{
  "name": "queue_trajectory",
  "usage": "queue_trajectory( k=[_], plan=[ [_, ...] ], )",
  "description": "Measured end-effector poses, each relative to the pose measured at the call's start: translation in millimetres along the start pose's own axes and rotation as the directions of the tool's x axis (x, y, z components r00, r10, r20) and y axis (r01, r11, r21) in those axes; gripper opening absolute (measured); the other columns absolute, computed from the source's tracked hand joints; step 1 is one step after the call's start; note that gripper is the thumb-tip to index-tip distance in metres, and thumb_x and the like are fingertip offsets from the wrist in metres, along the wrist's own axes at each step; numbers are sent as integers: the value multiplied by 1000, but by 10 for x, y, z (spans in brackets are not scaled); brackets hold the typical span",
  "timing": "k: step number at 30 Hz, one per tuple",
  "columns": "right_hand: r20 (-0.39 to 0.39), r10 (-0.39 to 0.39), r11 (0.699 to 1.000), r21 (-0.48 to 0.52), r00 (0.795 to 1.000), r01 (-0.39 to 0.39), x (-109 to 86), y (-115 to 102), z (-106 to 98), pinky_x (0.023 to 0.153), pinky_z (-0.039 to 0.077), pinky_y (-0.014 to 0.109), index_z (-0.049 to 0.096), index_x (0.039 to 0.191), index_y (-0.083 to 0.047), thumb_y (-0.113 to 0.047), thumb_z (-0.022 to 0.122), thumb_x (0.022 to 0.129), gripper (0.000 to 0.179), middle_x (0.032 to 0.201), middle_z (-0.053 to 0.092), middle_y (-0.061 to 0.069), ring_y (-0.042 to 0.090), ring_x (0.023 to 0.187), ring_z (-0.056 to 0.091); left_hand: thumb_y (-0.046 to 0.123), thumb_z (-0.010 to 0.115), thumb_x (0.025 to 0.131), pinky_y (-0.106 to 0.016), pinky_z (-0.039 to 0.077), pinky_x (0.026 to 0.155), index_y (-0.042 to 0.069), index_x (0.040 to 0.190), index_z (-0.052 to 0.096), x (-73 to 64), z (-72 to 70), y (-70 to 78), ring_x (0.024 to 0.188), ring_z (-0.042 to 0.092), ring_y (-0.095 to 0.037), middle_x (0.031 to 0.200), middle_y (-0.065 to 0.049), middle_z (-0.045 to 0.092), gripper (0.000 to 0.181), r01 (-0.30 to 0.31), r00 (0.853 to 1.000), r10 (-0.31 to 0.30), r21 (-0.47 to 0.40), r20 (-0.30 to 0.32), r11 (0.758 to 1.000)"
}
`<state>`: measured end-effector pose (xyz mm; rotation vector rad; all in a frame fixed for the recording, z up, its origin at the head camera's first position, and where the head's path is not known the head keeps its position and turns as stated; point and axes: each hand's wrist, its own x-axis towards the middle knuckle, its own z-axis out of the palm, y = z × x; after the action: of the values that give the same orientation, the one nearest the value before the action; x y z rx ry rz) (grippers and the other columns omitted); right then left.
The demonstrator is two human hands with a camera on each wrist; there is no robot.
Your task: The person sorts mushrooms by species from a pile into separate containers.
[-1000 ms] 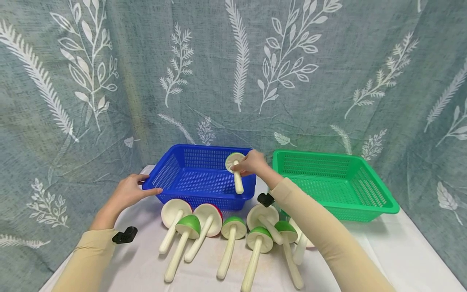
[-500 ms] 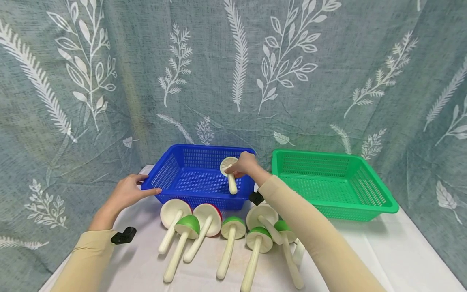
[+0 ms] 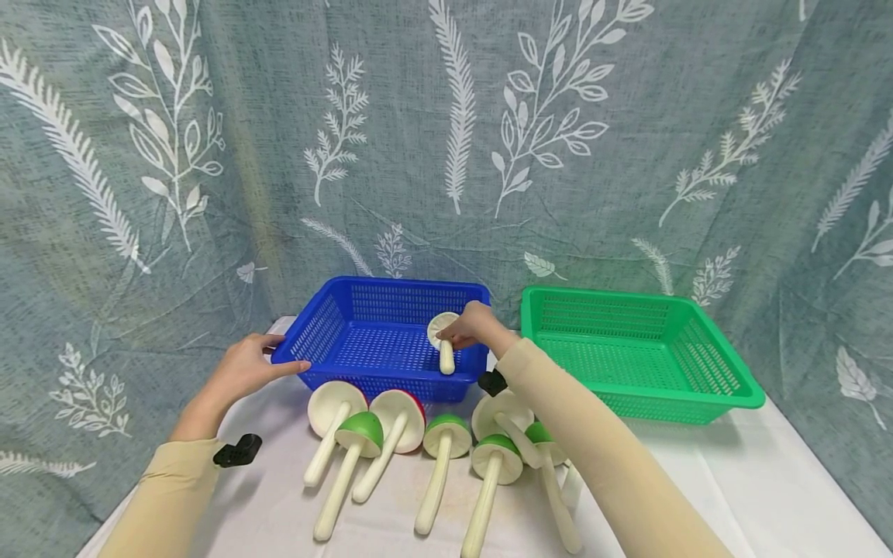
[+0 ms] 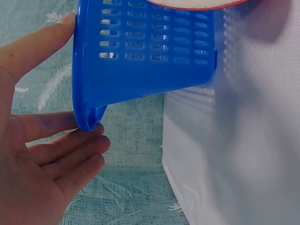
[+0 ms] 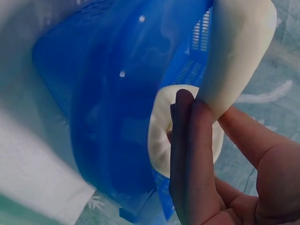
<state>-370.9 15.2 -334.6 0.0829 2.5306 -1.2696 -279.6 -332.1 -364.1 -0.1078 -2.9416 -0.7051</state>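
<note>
A toy mushroom [image 3: 447,358] with a pale stalk is pinched between the fingers and thumb of my right hand [image 3: 478,325], low in the right part of the blue basket [image 3: 384,378]. In the right wrist view, the stalk [image 5: 241,51] passes between thumb and fingertips, and the cream underside of the cap [image 5: 161,145] shows behind the fingers. My left hand [image 3: 246,366] holds the basket's near left corner, thumb at the front rim and fingers around the side, as the left wrist view also shows at the blue rim [image 4: 82,70].
In front of the blue basket lie several toy mushrooms, green-capped [image 3: 446,438] and red-capped [image 3: 400,418], stalks toward me. A green basket [image 3: 698,411] stands at the right on the white tablecloth [image 3: 774,480]. A patterned curtain [image 3: 418,139] hangs behind.
My right hand has moved left and then lower into the blue basket with the mushroom. My left hand has stayed at the basket's corner.
</note>
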Motion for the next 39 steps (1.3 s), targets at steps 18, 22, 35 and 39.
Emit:
queue_trajectory(
  k=[18,22,35,39],
  plan=[
    [14,20,994,106,1000,-22,60,5,0,79,56,33,53,120,12,-6,72,83,45,91,68,19,11,49,62,58,67,79,-55,47,83,-11,134,44,7,4,17,113,51,-46,125,-34,51,91,-5,1000,5,-16,5,1000],
    [9,37,998,50,999,-37,94,-6,11,81,56,33,53,120,12,-8,73,82,47,94,69,20,9,45,60,58,67,79,-55,47,83,-11,134,44,6,-1,21,112,51,-45,124,-34,52,91,-5,1000,5,-13,5,1000],
    [71,70,992,-110,995,-62,471,142,41,73,57,29,46,132,10,-14,79,77,68,94,71,15,19,73,72,58,67,79,-54,47,83,-11,134,44,11,-1,26,112,52,-45,124,-34,52,92,-7,1000,7,-14,-1,1000],
    [74,89,996,-2,993,-89,230,44,38,80,56,32,28,143,11,-5,73,82,77,105,69,22,26,87,71,58,67,79,-54,47,83,-11,134,44,13,-4,19,112,52,-45,124,-34,53,91,-8,1000,8,-15,-1,1000]
  ],
)
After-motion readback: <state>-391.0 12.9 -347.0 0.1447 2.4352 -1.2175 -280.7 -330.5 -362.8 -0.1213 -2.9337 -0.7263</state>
